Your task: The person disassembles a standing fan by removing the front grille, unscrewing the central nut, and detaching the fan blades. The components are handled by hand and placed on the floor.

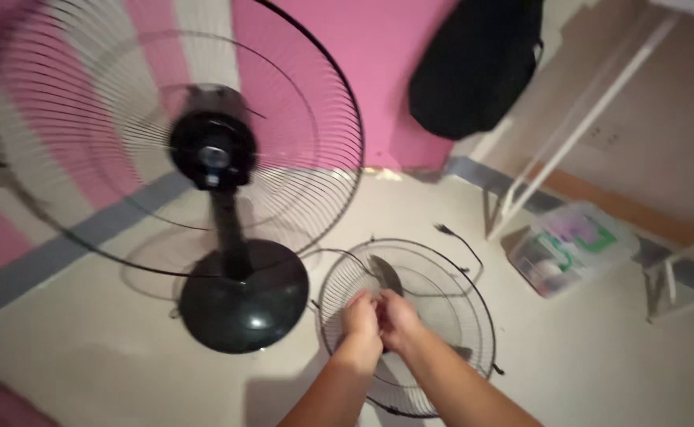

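A black standing fan (pixel 214 150) stands on its round base (pixel 243 299) at the left, with only the rear wire guard (pixel 307 95) on it and the motor hub bare. A loose front wire guard (pixel 442 277) lies flat on the floor to the right of the base. A grey fan blade (pixel 386 273) rests on that guard. My left hand (pixel 360 319) and my right hand (pixel 398 319) are pressed together over the middle of the loose guard, fingers curled, next to the blade. What they pinch is hidden.
A clear plastic box (pixel 568 247) with small items sits on the floor at the right, beside a white metal frame (pixel 552 142). A black bag (pixel 473 63) hangs on the pink wall. A black cord with plug (pixel 454 236) lies behind the guard.
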